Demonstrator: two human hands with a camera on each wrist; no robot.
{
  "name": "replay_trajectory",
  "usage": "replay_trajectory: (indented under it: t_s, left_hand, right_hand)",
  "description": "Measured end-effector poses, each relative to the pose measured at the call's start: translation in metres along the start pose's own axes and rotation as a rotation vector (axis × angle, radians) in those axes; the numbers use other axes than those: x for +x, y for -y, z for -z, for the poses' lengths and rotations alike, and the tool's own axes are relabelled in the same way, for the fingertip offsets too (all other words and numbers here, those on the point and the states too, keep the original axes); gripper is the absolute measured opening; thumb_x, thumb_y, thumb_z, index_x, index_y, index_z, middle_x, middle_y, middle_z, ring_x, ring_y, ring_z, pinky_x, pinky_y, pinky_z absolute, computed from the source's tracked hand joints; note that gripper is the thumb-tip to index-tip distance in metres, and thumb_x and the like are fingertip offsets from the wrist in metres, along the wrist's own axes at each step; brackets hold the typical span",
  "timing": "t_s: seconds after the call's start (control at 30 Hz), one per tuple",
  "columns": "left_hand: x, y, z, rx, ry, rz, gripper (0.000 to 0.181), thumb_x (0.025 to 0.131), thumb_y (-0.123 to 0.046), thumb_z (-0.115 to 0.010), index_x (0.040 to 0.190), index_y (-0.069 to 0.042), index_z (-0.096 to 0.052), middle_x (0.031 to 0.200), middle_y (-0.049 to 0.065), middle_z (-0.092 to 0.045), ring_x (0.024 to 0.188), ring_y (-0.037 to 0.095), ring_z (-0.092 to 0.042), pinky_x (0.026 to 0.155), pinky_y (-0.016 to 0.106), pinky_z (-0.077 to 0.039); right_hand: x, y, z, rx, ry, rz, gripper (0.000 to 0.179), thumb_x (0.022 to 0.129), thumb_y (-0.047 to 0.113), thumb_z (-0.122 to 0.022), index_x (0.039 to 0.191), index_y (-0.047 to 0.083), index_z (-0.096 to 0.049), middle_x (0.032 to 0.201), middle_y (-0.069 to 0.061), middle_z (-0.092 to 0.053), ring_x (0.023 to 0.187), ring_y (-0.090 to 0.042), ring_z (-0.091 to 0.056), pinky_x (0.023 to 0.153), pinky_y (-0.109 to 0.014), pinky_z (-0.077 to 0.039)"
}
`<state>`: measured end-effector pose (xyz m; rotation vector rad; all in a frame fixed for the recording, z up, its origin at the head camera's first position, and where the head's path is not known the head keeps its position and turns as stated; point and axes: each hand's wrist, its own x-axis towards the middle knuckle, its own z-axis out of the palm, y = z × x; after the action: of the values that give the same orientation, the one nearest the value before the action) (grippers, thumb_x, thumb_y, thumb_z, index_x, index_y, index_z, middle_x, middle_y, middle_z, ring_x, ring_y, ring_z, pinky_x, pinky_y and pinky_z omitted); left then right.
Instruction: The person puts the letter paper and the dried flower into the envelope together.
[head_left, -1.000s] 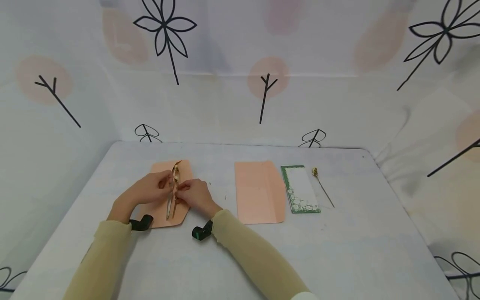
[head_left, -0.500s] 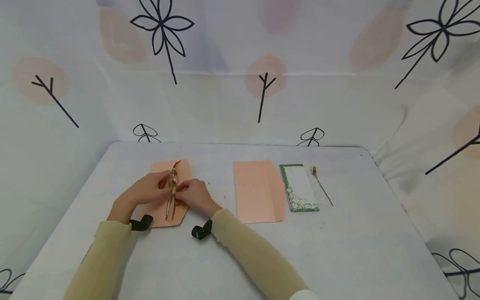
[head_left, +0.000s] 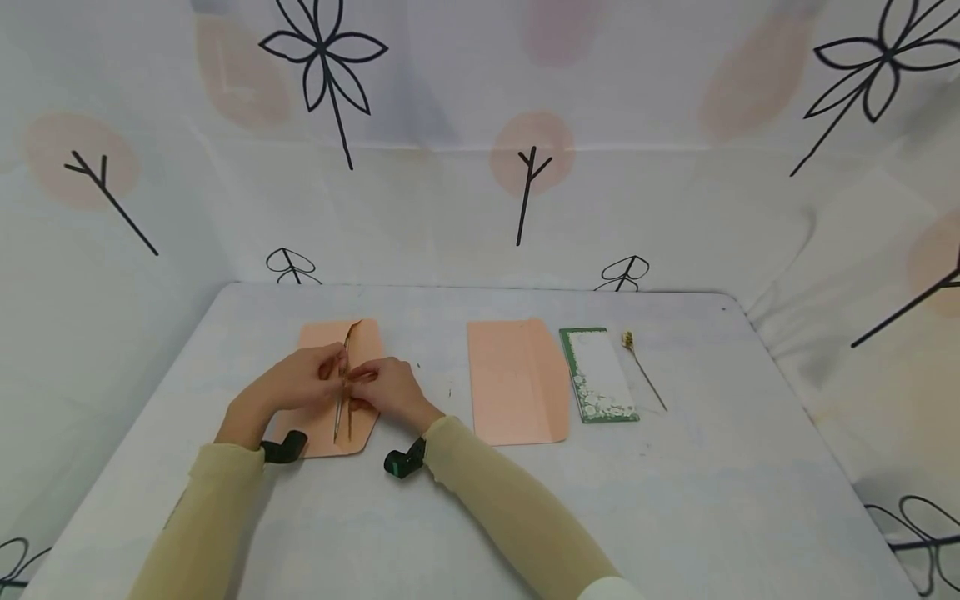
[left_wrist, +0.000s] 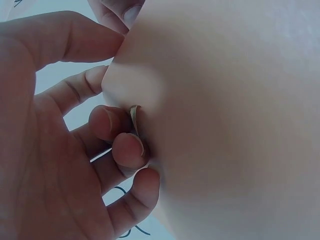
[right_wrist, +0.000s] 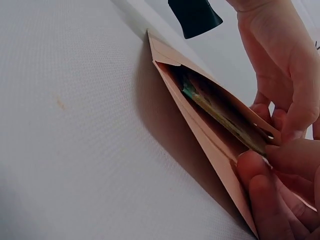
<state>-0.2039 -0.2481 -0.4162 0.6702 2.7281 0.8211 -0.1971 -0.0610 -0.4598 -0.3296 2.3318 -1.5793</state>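
A peach envelope (head_left: 367, 350) lies at the left of the table, its mouth gaping lengthwise. My left hand (head_left: 303, 377) grips its left side; the left wrist view shows fingertips (left_wrist: 129, 150) curled at the rim. My right hand (head_left: 393, 390) pinches at the opposite side of the mouth, fingers curled over the near panel in the right wrist view. Inside the envelope runs a slim brownish strip (right_wrist: 220, 116) with green at its far end. The strip's near end disappears between my right fingertips; I cannot tell whether they hold it too.
Right of the middle, a second peach envelope (head_left: 501, 383) lies flat. Beside it are a white card (head_left: 606, 371) with a green floral border and a dried flower (head_left: 643, 369) on a thin stem. Patterned cloth walls (head_left: 420, 208) enclose the table's back and sides.
The small golden flower heads seen between my hands at the envelope's mouth have dropped from view. My right fingertips have shifted slightly at the mouth; both arms stay nearly in place.
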Motion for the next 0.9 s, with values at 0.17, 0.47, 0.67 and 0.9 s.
replay_trajectory:
  t_s: [0.17,0.47,0.67,0.9]
  left_hand:
    - [-0.0007,-0.0016,0.0003,-0.014,0.003,0.008,0.016,0.085,-0.003,-0.055,0.095,-0.015,-0.055,0.066,-0.002,-0.041,0.056,0.014,-0.04,0.055,0.028,-0.031]
    - [-0.001,-0.0011,-0.0011,-0.016,0.002,0.019,0.015,0.086,-0.005,-0.058,0.096,-0.016,-0.054,0.067,-0.001,-0.041,0.057,0.014,-0.04,0.054,0.028,-0.031]
    - [0.0012,-0.0007,-0.0049,-0.024,-0.003,0.016,0.013,0.088,-0.01,-0.063,0.094,-0.015,-0.053,0.067,-0.001,-0.041,0.058,0.014,-0.041,0.056,0.029,-0.032]
    - [0.0037,-0.0032,-0.008,-0.035,0.006,-0.003,0.013,0.089,-0.012,-0.064,0.097,-0.011,-0.053,0.069,-0.001,-0.042,0.061,0.016,-0.042,0.057,0.03,-0.033]
  right_hand:
    - [0.0001,-0.0003,0.0021,-0.099,0.03,0.05,0.027,0.092,0.021,-0.073,0.117,0.012,-0.075,0.068,0.011,-0.07,0.063,0.001,-0.064,0.06,-0.017,-0.046]
    - [0.0017,-0.0052,0.003,-0.026,0.057,0.051,0.03,0.095,0.017,-0.069,0.125,0.013,-0.07,0.076,0.011,-0.07,0.068,-0.002,-0.066,0.064,-0.019,-0.049]
    - [0.0042,-0.0073,0.0044,0.324,0.031,0.0,0.033,0.098,0.006,-0.062,0.13,0.01,-0.063,0.104,0.006,-0.068,0.083,-0.012,-0.069,0.07,-0.028,-0.056]
    - [0.0028,-0.0087,0.0094,0.385,0.11,0.03,0.04,0.101,0.006,-0.057,0.14,0.016,-0.052,0.132,0.002,-0.06,0.093,-0.013,-0.066,0.077,-0.031,-0.056]
